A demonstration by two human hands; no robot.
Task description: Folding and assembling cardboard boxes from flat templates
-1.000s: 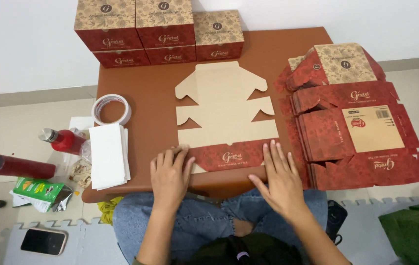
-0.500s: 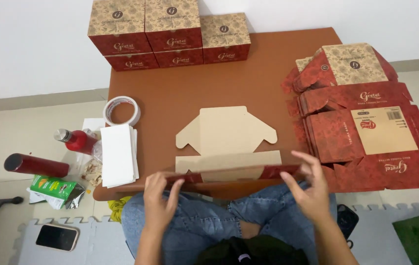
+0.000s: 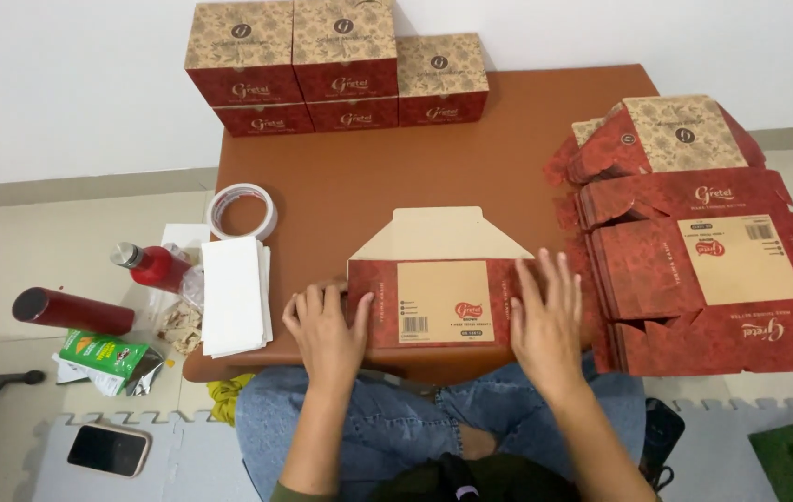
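Observation:
A flat red and tan cardboard box blank (image 3: 438,297) lies folded over near the front edge of the brown table (image 3: 387,177), its plain tan flap pointing away from me. My left hand (image 3: 325,327) presses flat on the blank's left end, fingers spread. My right hand (image 3: 547,316) presses flat on its right end, fingers apart. Neither hand grips anything.
Several assembled boxes (image 3: 336,65) are stacked at the table's back edge. A pile of flat blanks (image 3: 694,242) lies at the right. A tape roll (image 3: 241,211) and white paper stack (image 3: 235,293) sit at the left. On the floor are red bottles (image 3: 71,310), a green packet (image 3: 104,355) and a phone (image 3: 108,450).
The open blank has been folded over toward me so its red printed side now faces up. Both hands moved from its front corners onto the folded panel.

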